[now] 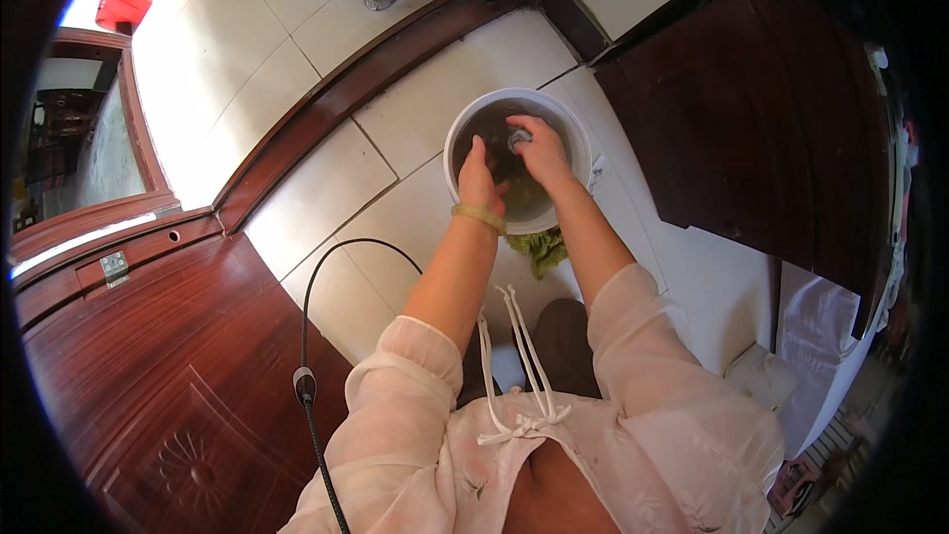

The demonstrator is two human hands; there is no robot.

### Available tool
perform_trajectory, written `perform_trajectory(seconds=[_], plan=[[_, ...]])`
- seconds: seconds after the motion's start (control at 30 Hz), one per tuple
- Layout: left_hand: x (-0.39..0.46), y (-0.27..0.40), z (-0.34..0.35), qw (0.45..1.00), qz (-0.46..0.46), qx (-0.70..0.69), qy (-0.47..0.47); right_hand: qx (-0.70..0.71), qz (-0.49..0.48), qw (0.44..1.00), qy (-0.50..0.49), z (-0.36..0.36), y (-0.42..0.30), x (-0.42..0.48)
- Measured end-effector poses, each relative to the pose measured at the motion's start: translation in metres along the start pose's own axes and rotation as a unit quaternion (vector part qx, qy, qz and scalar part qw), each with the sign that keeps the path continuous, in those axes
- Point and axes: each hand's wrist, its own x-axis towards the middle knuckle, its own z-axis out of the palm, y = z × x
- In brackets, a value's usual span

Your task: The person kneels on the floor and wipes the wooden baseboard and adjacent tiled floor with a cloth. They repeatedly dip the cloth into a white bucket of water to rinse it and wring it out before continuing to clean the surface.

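A round white bucket [454, 115] stands on the tiled floor in front of me, with murky brownish water [504, 115] inside. My right hand [543, 152] is over the water at the bucket's right side, its fingers closed around a small grey wad [519, 139] that looks like a wire scourer. Lower on the left, my left hand [480, 179] reaches into the bucket with thumb and fingers apart. Nothing shows in its grasp, though the water partly hides its fingers. A pale yellow bangle [478, 216] circles my left wrist. Green leaves [543, 251] lie against the bucket's near side.
A raised dark wooden sill [356, 93] crosses the floor beyond the bucket. Left is a carved wooden door [200, 386]; right, a dark wooden panel [741, 111]. One black cable [304, 326] hangs near my left arm. A red dustpan-like object [124, 0] sits far left.
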Motion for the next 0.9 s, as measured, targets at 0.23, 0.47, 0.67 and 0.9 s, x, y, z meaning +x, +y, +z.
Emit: perform_trajectory(seconds=[0.23, 0.47, 0.67, 0.9], plan=[[0.019, -0.011, -0.005, 0.985, -0.008, -0.118, -0.123, 0.291, -0.003, 0.955, -0.049, -0.005, -0.057, -0.069], [0.000, -0.001, 0.006, 0.976, 0.004, -0.159, -0.146, 0.147, -0.154, 0.977, 0.020, 0.025, -0.068, -0.089], [-0.019, 0.002, 0.015, 0.961, 0.055, -0.166, -0.215, 0.112, -0.123, 0.980, 0.106, 0.025, -0.022, -0.024], [-0.019, 0.004, 0.012, 0.975, 0.055, -0.129, -0.175, 0.009, -0.190, 0.973, 0.130, 0.025, -0.019, -0.029]])
